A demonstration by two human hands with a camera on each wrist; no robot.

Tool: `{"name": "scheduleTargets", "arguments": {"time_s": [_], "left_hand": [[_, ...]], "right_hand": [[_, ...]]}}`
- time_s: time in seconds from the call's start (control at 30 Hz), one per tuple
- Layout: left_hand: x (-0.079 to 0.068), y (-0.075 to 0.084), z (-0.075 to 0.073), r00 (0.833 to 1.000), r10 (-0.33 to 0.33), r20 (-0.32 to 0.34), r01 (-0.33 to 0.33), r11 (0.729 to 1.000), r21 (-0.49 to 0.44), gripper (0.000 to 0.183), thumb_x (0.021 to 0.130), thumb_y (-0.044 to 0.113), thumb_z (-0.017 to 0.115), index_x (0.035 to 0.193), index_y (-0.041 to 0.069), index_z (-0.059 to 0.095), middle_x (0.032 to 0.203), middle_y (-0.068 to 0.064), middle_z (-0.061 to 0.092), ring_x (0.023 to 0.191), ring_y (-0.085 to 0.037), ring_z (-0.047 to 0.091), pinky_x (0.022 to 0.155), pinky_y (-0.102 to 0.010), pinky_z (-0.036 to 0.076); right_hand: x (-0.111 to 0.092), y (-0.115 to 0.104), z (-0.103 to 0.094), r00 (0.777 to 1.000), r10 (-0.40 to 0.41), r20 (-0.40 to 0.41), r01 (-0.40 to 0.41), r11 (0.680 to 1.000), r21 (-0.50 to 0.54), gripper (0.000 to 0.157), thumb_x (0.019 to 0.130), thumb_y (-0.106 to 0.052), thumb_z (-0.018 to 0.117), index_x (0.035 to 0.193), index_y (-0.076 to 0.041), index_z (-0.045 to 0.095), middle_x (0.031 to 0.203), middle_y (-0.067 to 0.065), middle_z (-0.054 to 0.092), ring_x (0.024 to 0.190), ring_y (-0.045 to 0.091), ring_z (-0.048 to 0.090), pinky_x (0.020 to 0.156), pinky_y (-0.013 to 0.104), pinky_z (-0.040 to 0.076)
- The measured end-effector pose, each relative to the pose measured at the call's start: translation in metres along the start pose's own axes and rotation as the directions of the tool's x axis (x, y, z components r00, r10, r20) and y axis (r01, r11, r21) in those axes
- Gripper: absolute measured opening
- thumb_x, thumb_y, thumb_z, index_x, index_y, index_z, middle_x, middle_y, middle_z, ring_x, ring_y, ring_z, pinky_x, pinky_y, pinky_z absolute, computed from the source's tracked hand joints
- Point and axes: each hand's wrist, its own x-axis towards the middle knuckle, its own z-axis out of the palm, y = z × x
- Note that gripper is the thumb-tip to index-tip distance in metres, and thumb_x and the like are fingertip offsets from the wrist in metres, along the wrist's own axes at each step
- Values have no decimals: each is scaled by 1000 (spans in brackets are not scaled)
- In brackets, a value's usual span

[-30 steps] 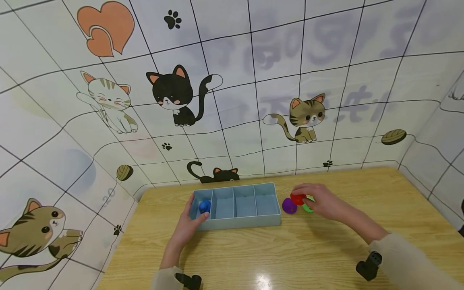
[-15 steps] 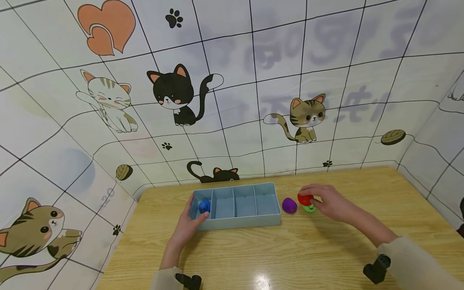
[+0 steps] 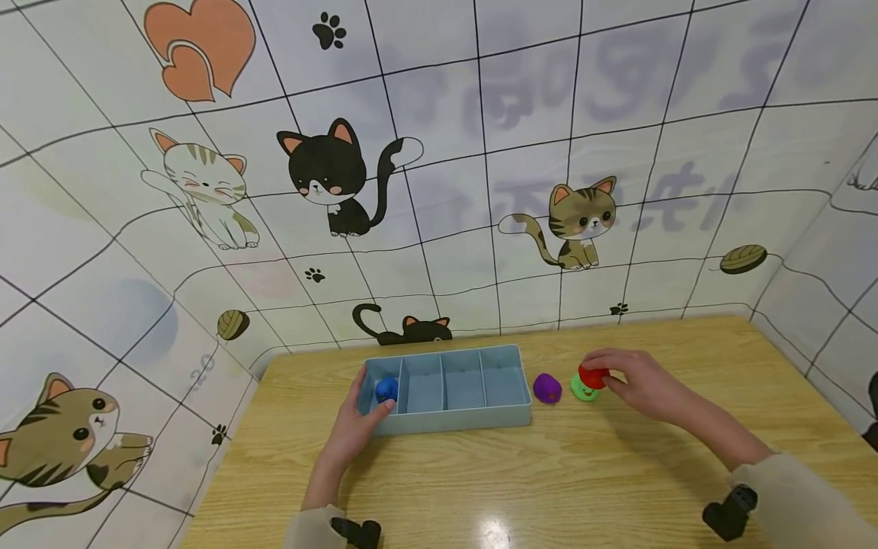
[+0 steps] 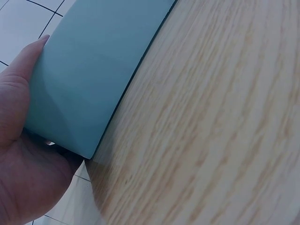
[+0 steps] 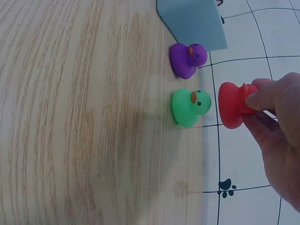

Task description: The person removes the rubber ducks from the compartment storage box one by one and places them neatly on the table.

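Observation:
My right hand (image 3: pixel 638 383) pinches a red rubber duck (image 5: pixel 230 106) between thumb and fingers, above the table. In the head view this duck partly overlaps a green rubber duck (image 5: pixel 187 108), which stands on the wood. A purple rubber duck (image 5: pixel 185 61) stands left of the green one, close to the right end of a blue-grey divided box (image 3: pixel 453 420). My left hand (image 3: pixel 353 422) grips the box's left end, thumb over the front rim and fingers behind. Inside the leftmost compartment sits a blue rubber duck (image 3: pixel 387 390).
The box has several compartments in a row. It stands on a light wooden table (image 3: pixel 439 480), near the back edge. Behind rises a wall (image 3: pixel 453 152) covered in cat drawings and grid lines.
My right hand has moved right with the red duck, from beside the purple duck to above the green one, uncovering more of both. My left hand stays on the box.

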Motion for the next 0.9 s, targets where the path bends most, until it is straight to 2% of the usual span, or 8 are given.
{"name": "scheduleTargets", "arguments": {"time_s": [0.2, 0.53, 0.9], "left_hand": [[1, -1, -1, 1000, 3, -6, -3, 1000, 12, 95, 94, 41, 75, 166, 19, 18, 167, -25, 17, 152, -50, 12, 117, -69, 14], [0, 0, 0, 1000, 12, -4, -12, 1000, 5, 94, 94, 39, 76, 166, 18, 19, 167, -25, 17, 152, -50, 13, 117, -70, 14], [0, -1, -1, 1000, 0, -2, 0, 1000, 21, 94, 94, 40, 75, 166, 20, 18, 167, -24, 17, 152, -49, 13, 117, -68, 15]], "right_hand": [[-6, 4, -3, 1000, 0, -18, 0, 1000, -19, 39, 74, 21, 77, 109, 3, 74, 112, 16, 72, 100, 41, 69, 76, 49, 60], [-14, 13, -5, 999, 1, -44, -4, 998, -65, 41, 71, 20, 80, 108, 1, 75, 110, 13, 73, 100, 40, 70, 77, 38, 61], [-20, 20, -8, 998, 40, -41, -42, 998, -40, 41, 73, 20, 79, 108, 0, 75, 110, 13, 73, 98, 38, 70, 75, 47, 60]]}}
